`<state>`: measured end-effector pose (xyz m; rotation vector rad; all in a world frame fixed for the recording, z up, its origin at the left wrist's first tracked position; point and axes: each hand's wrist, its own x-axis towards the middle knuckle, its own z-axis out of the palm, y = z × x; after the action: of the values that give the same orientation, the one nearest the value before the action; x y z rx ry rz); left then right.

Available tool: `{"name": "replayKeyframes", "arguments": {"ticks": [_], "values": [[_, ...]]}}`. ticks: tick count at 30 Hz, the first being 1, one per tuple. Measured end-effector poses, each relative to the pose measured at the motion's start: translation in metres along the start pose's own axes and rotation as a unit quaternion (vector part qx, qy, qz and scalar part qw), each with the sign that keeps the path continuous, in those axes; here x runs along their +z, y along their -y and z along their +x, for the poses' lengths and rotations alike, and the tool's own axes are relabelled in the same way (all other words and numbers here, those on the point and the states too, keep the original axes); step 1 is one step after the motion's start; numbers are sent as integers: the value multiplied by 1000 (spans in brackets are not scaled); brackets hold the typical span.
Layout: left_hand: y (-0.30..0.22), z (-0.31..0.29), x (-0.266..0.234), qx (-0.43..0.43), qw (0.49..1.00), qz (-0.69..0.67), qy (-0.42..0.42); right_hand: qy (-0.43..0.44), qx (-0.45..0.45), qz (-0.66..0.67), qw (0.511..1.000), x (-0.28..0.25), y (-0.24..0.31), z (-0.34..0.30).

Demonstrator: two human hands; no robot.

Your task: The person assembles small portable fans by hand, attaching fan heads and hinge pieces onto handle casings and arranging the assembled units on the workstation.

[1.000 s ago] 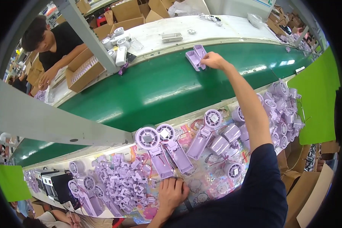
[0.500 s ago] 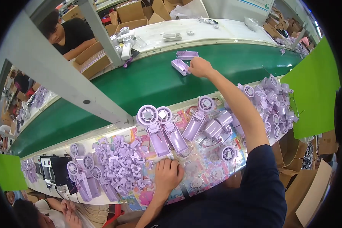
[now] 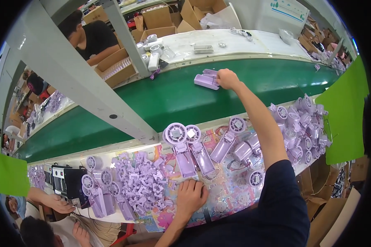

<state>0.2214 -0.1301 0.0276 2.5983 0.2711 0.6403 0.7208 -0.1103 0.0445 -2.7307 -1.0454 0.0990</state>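
At the far side, on the green conveyor belt [image 3: 173, 96], my right hand [image 3: 228, 79] is closed on the end of a lavender plastic handle shell [image 3: 206, 82]. A second lavender shell [image 3: 210, 73] lies just behind it, partly hidden by my fingers. My left hand [image 3: 192, 195] rests palm down on the patterned mat [image 3: 222, 197], fingers stretched out, holding nothing. Just beyond it lie two lavender handheld fan bodies [image 3: 184, 162], [image 3: 203, 158] with round heads and open handles. Another such fan body [image 3: 223, 146] lies to their right.
A heap of small lavender parts [image 3: 140, 181] lies left of my left hand. Lavender fan heads [image 3: 297, 127] are piled at the right. A grey post [image 3: 111, 103] crosses the belt at left. Co-workers sit at the lower left and far left, near a black device [image 3: 68, 185].
The whole view has shifted, moving things right and down. The near shell at my right hand has turned to lie more crosswise, closer to the second shell. My left hand stays on the mat.
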Motion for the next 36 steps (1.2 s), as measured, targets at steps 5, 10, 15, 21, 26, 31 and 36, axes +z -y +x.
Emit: {"name": "replayKeyframes", "arguments": {"ticks": [5,10,15,21,26,31,36], "values": [[2,1,0,-3,1000,-2,-16,-30,-97,-24,995,-28,33,-37],[4,-1,1,17,999,-8,-37,-88,-216,7,972,-100,58,-124],[10,-22,-5,73,988,-21,-137,-68,-368,33,927,-133,94,-240],[-1,-39,-19,115,975,-16,-188,-30,-434,26,900,-89,113,-358],[-12,-58,-29,91,994,-44,-40,-12,-386,50,921,-32,102,-409],[1,-76,-43,49,998,-49,2,-75,-278,94,953,-20,97,-427],[2,-84,-61,24,998,-60,18,-186,-39,-85,978,-35,80,-444]]}}
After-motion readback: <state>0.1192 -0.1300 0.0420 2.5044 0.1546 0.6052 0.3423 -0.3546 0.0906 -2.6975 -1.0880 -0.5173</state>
